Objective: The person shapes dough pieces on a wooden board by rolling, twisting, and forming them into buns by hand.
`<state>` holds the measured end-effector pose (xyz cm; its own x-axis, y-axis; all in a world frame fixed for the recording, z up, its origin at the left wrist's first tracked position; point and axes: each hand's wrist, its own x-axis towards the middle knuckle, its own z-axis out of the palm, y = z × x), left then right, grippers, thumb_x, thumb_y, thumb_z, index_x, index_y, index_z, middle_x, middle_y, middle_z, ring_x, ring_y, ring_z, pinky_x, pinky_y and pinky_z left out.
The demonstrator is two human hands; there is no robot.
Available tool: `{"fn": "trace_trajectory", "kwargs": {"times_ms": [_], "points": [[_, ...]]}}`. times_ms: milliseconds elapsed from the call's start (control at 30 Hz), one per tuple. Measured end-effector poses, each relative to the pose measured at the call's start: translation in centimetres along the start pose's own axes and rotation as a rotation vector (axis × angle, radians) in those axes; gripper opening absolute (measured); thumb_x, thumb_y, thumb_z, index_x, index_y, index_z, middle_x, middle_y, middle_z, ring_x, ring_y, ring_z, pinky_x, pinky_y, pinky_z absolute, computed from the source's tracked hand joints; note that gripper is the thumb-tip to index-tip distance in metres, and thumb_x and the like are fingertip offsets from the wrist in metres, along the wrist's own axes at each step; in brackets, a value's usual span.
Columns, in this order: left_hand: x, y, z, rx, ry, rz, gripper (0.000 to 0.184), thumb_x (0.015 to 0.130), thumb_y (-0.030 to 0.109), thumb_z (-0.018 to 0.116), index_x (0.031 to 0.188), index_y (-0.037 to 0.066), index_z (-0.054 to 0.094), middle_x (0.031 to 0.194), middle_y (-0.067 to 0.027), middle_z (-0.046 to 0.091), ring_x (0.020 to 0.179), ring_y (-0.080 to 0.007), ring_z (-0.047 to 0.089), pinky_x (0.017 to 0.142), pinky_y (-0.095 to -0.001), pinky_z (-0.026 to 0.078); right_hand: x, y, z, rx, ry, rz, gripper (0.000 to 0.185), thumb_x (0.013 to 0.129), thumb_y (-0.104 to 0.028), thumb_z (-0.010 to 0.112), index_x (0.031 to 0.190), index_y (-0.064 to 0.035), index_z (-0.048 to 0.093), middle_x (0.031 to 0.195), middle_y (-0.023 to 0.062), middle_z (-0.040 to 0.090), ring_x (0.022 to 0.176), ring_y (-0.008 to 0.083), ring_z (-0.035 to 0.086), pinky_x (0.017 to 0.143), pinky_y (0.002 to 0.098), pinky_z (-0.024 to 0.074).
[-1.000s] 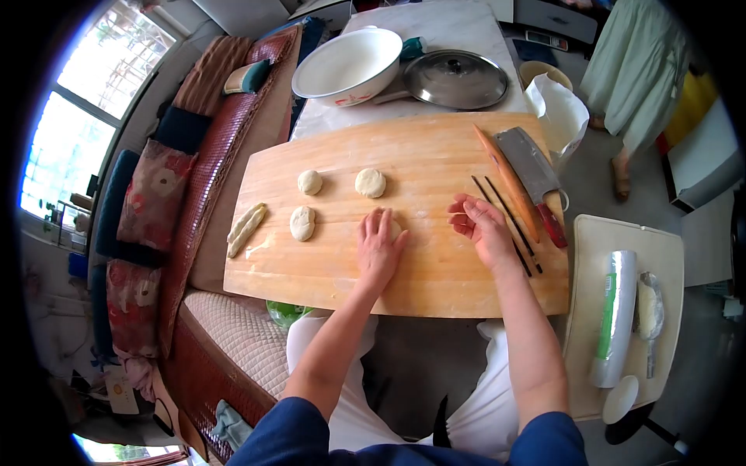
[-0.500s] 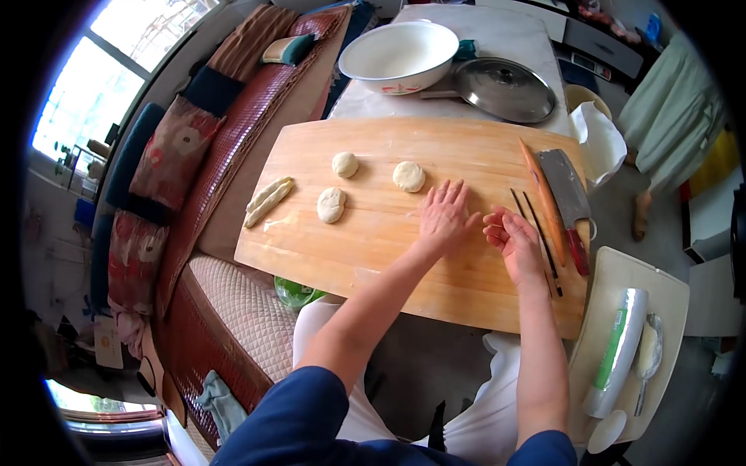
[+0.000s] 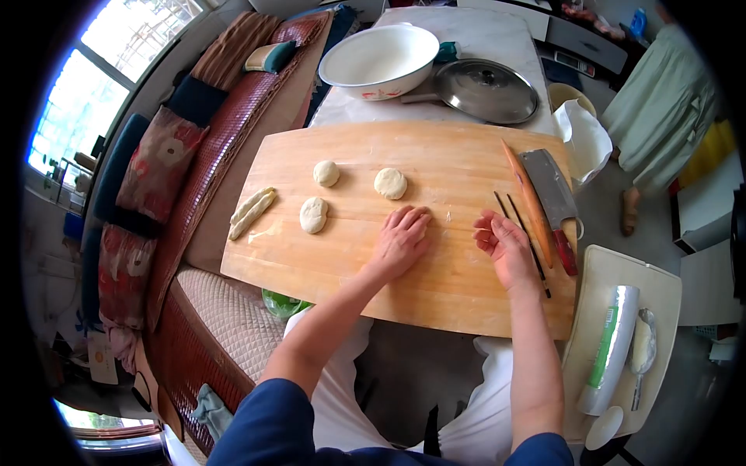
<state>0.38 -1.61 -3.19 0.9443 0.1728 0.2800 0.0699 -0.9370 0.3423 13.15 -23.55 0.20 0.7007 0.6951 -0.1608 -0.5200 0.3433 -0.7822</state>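
My left hand [image 3: 402, 242] is palm down on the wooden board [image 3: 334, 272], its fingers close together and curved; whatever lies beneath the palm is hidden. Raised over the board's right part, my right hand [image 3: 505, 247] has loosely bent fingers, and no object shows in it. Just beyond my left hand sits a round dough piece [image 3: 390, 183]. Farther left are a smaller dough ball [image 3: 326, 173] and a creased dough lump [image 3: 314, 215]. A long twisted dough strip [image 3: 252, 212] lies near the board's left edge.
Right of my right hand lie dark chopsticks [image 3: 527, 233], a wooden rolling pin [image 3: 530, 203] and a cleaver [image 3: 550, 186]. Behind the board are a white basin [image 3: 379, 58] and a pan lid [image 3: 486, 87]. A film roll [image 3: 611, 349] rests on a stool; a person stands at the right.
The view has swung right, then partly back. Half a second ago my left hand lay flatter with fingers spread, farther right of the round dough; now it is cupped and nearer. My right hand stays bent.
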Motion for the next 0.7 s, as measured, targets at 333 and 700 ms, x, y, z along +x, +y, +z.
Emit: {"fn": "trace_trajectory", "kwargs": {"times_ms": [333,700], "points": [[7.5,-6.5,2.1,0.049,0.179,0.025,0.042,0.083,0.026,0.068,0.121,0.010,0.061,0.126,-0.0089,0.057,0.120,-0.0335,0.049,0.103,-0.0443,0.041,-0.3,-0.5,-0.5,-0.005,0.011,-0.029,0.034,0.099,-0.023,0.058,0.125,-0.0007,0.060,0.107,0.0088,0.068,0.091,0.0152,0.066,0.081,0.0270,0.0501],[7.3,0.7,3.0,0.084,0.199,-0.123,0.052,0.089,0.037,0.065,0.135,0.015,0.053,0.144,-0.0105,0.049,0.139,-0.0342,0.037,0.115,-0.0485,0.028,0.4,0.5,0.3,-0.055,0.015,0.006,0.035,0.098,-0.023,0.061,0.125,-0.0005,0.061,0.106,0.0099,0.069,0.089,0.0146,0.066,0.079,0.0257,0.0511]]}}
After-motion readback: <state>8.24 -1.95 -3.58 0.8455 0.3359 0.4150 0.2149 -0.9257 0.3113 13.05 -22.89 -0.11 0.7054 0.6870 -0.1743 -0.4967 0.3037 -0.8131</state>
